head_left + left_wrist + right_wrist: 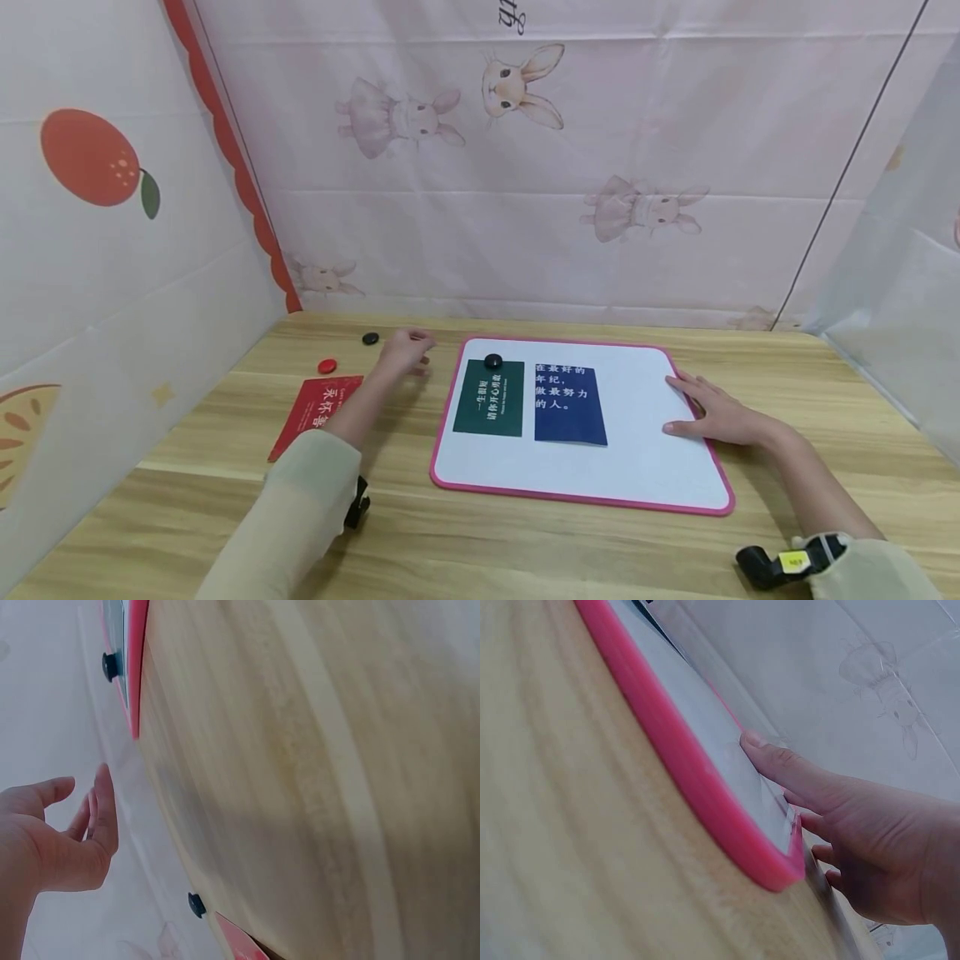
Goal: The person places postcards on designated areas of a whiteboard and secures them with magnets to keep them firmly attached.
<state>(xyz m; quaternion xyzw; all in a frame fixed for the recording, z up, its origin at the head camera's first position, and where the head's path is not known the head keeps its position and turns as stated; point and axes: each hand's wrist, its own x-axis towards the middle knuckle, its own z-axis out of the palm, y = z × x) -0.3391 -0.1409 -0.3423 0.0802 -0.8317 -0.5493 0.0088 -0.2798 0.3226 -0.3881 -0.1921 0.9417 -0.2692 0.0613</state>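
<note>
A pink-rimmed whiteboard [645, 467] lies on the table with a green card [468, 408] and a blue card [570, 417] side by side on it. A round black magnet [492, 361] sits at the green card's top edge. Off the board's left side, my left hand [406, 352] hovers over the table, fingers loosely bent and holding nothing; the left wrist view shows the thumb apart from the fingers. My right hand [716, 412] rests on the board's right edge, thumb on the white surface [727, 754], the other fingers extended along the rim.
At the table's left lie a loose black magnet [371, 338], a red magnet [327, 366] and a red card [307, 408], partly hidden by my left forearm. A rabbit-print cloth [480, 250] hangs behind the table, with a fruit-print cloth [90, 292] on the left.
</note>
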